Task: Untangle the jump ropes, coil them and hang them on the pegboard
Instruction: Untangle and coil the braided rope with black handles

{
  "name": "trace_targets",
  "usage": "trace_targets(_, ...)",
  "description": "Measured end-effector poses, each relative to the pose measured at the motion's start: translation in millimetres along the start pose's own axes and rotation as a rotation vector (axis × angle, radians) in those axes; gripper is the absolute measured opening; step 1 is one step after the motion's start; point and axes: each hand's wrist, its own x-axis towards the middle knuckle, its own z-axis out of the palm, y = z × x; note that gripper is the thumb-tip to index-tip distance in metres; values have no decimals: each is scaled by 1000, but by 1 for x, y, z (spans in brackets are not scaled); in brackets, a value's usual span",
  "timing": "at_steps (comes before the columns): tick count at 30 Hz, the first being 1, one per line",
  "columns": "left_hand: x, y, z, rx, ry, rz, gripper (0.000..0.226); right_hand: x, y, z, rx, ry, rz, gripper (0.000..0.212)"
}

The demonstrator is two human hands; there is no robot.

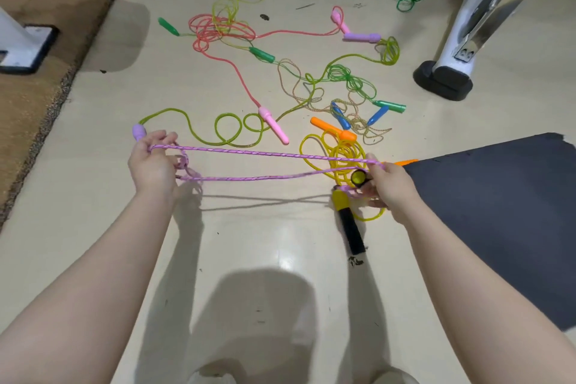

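Pink rope (265, 154) was stretched above the floor (249, 243) between both hands. Left hand (152, 162) fingers gripped loops; right hand (386, 184) pinched rope and handle (358, 178). Advice: keep loops equal, tension even.

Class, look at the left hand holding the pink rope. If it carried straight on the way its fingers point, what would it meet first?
Probably the purple handle just beyond the left hand's fingertips, then the olive-green rope on the floor; depth is unclear.

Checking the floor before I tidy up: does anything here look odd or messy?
Yes. Several jump ropes lie knotted together across the floor, and dark debris sits beside the black-and-yellow handle.
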Motion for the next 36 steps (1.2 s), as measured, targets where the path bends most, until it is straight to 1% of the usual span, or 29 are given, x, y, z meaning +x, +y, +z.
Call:
trace_targets(2,6,-8,-3,-107,5,6,39,-8,-5,10,206,-99,144,66)
trace_targets(3,11,-11,-5,-179,13,4,39,-11,-9,12,277,-152,171,71)
trace_targets(6,16,-15,-9,-308,65,-16,32,-23,-20,9,383,-343,140,83)
trace_targets(7,17,-20,-10,-268,83,-9,30,-25,-24,5,404,-399,127,86)
trace_targets(8,16,-24,-13,-179,105,-3,26,-26,-26,1,404,-419,115,88)
trace_targets(9,15,-28,-17,-55,147,7,24,-27,-28,-2,360,-382,91,88)
trace_targets(10,14,-34,-22,95,164,15,25,-23,-26,-4,267,-284,54,84)
trace_targets(11,14,-40,-29,243,176,30,28,-20,-23,-6,134,-155,-3,75)
trace_targets(13,16,-48,-43,458,204,27,40,-12,-11,-9,-118,123,-130,40)
trace_targets(14,16,-47,-47,511,199,-5,44,-9,-4,-11,-171,197,-148,25)
trace_targets(15,21,-49,-52,561,190,-34,42,-6,1,-12,-147,213,-132,21)
trace_targets(16,23,-52,-56,630,171,-55,41,-4,5,-11,-57,179,-95,22)
trace_targets(17,27,-59,-61,733,141,-62,50,-4,5,-9,48,120,-42,27)
trace_targets(18,26,-63,-63,829,87,-71,69,-5,4,-7,131,57,26,41)
trace_targets(19,23,-68,-63,905,31,-72,84,-6,0,-5,163,-8,106,61)
trace_targets(20,20,-73,-61,987,-32,-65,93,-8,-4,-3,179,-73,171,78)
trace_targets(21,15,-78,-56,1066,-89,-69,100,-11,-8,-2,197,-135,200,91)
trace_targets(23,3,-83,-42,1228,-243,-139,107,-16,-18,0,312,-218,215,102)
trace_targets(25,-13,-84,-23,1356,-457,-189,105,-20,-31,-4,551,-274,241,99)
trace_targets(26,-22,-83,-13,1425,-555,-180,99,-23,-38,-6,666,-310,253,92)
trace_targets(27,-30,-82,-3,1478,-625,-92,86,-25,-44,-8,734,-343,249,80)
trace_targets(28,-39,-82,8,1467,-677,35,68,-26,-49,-9,759,-373,235,62)
trace_targets(30,-64,-80,29,1256,-814,232,32,-29,-57,-8,768,-418,196,22)
trace_targets(31,-77,-82,37,1142,-924,257,24,-31,-60,-7,801,-427,187,13)
trace_targets(32,-92,-80,44,1052,-1045,231,25,-31,-61,-6,861,-434,197,13)
trace_targets(33,-104,-81,50,965,-1145,175,34,-32,-60,-5,940,-443,230,16)
trace_targets(34,-115,-79,54,859,-1224,105,45,-32,-59,-3,1034,-459,283,22)
trace_targets(35,-124,-80,56,744,-1297,39,52,-32,-57,0,1117,-472,334,29)
trace_targets(36,-132,-82,59,657,-1375,13,55,-32,-56,3,1177,-479,365,34)
